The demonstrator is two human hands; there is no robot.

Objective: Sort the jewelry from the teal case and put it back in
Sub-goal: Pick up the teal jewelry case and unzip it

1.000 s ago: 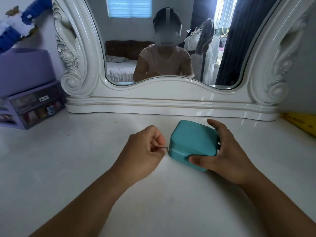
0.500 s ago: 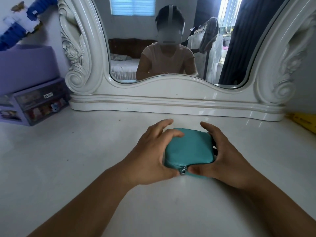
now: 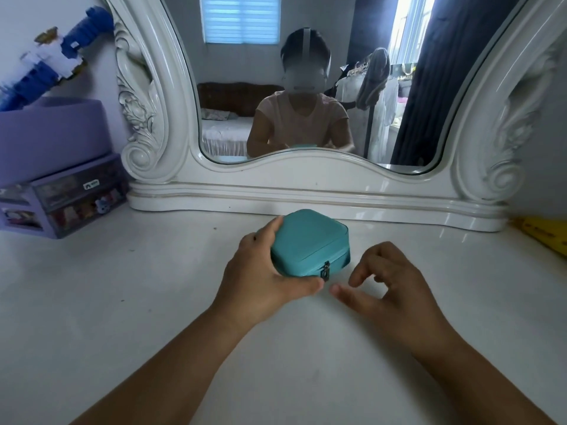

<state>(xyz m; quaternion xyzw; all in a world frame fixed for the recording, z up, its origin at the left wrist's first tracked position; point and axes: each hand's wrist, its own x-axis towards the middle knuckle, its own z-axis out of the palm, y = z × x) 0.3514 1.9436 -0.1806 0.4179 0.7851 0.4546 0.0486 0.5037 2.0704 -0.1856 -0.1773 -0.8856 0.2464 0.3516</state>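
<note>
Teal jewelry case [image 3: 310, 243]: zipped, lying on the white vanity top [image 3: 122, 302] before the mirror [image 3: 306, 87]. Left hand [image 3: 260, 277] cups its left side, thumb along the front edge. Right hand [image 3: 389, 289] hovers just beside, empty, thumb and forefinger parted near the zipper pull [image 3: 325, 269]. Advisable technique: brace the case firmly, pinch the pull, draw steadily around the corners.

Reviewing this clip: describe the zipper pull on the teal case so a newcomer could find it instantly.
Start at the big white carved mirror standing on the white tabletop; the teal case sits just before its base, gripped by the left hand. On the case's near edge hangs the zipper pull, a small dark metal tab, the only non-teal part.
</note>
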